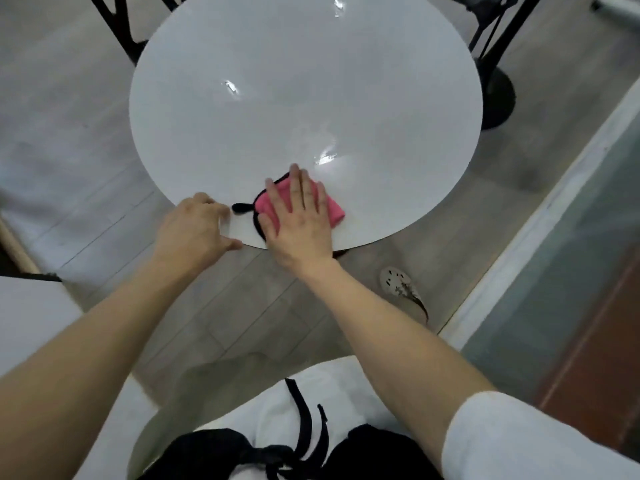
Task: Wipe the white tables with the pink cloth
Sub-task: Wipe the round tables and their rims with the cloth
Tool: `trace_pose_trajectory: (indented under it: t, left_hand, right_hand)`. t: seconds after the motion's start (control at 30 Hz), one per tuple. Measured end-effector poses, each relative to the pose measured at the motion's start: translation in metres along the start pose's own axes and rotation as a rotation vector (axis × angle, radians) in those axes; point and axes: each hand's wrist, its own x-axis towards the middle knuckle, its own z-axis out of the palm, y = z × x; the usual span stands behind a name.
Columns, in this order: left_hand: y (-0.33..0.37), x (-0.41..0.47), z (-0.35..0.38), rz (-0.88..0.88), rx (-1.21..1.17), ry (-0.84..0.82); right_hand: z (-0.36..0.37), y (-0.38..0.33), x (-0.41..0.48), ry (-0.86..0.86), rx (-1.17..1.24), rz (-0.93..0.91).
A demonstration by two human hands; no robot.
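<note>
A round white table fills the upper middle of the head view. The pink cloth, edged in black with a black loop, lies near the table's near edge. My right hand presses flat on top of the cloth, fingers spread, covering most of it. To the left of the cloth, my left hand grips the table's near rim, fingers on top and thumb at the edge. Wet streaks shine on the tabletop beyond the cloth.
Black chair frames stand at the far left and far right, with a black round base on the right. Another white surface is at the near left. A light shoe rests on the grey floor.
</note>
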Motion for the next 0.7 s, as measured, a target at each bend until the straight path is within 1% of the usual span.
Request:
trace_pose_trajectory:
  t: [0.03, 0.1, 0.13, 0.17, 0.2, 0.3, 0.33, 0.37, 0.4, 0.43, 0.47, 0.53, 0.57, 0.63, 0.67, 0.7]
  left_hand:
    - [0.003, 0.001, 0.001, 0.004, 0.031, 0.000]
    - [0.007, 0.000, 0.001, 0.011, 0.120, 0.011]
    - [0.008, -0.002, 0.001, 0.014, 0.147, 0.010]
    - [0.007, -0.004, 0.001, 0.013, 0.151, 0.012]
    - [0.006, -0.007, 0.001, 0.015, 0.141, 0.017]
    - [0.004, -0.011, -0.001, 0.024, 0.096, 0.042]
    - [0.004, -0.009, -0.001, 0.018, 0.076, 0.060]
    - [0.003, -0.007, -0.001, 0.007, 0.058, 0.071]
    - [0.002, -0.007, -0.001, -0.005, 0.043, 0.071]
    - [0.001, -0.008, 0.000, -0.011, 0.029, 0.072]
    - [0.000, -0.009, 0.001, -0.006, 0.017, 0.081]
    - [0.001, -0.013, 0.002, 0.004, -0.021, 0.093]
    - [0.001, -0.014, 0.002, 0.008, -0.034, 0.096]
    - [0.002, -0.012, 0.000, 0.013, 0.010, 0.095]
    - [0.003, -0.010, -0.001, 0.011, 0.054, 0.084]
    - [0.003, -0.008, -0.001, 0.004, 0.087, 0.072]
  right_hand:
    - [0.002, -0.005, -0.004, -0.017, 0.008, -0.048]
    - [-0.001, 0.018, -0.010, -0.018, 0.009, -0.132]
    - [-0.007, 0.038, -0.012, -0.031, -0.003, -0.137]
    - [-0.015, 0.064, -0.012, -0.034, -0.020, -0.096]
    - [-0.025, 0.094, -0.011, -0.015, -0.041, -0.012]
    - [-0.053, 0.171, 0.001, -0.014, -0.059, 0.336]
    - [-0.055, 0.175, 0.008, 0.005, -0.051, 0.448]
    - [-0.054, 0.161, 0.014, 0.021, -0.040, 0.543]
    - [-0.048, 0.129, 0.017, 0.038, -0.041, 0.592]
    - [-0.036, 0.089, 0.015, 0.048, -0.048, 0.564]
    - [-0.022, 0.045, 0.009, 0.043, -0.055, 0.446]
    - [0.003, -0.026, -0.010, -0.018, -0.017, 0.117]
    - [0.006, -0.039, -0.019, -0.051, 0.006, -0.007]
    - [0.000, -0.011, -0.022, -0.031, 0.036, -0.145]
    - [-0.005, 0.018, -0.021, 0.002, 0.034, -0.157]
    - [-0.011, 0.053, -0.021, 0.032, 0.012, -0.121]
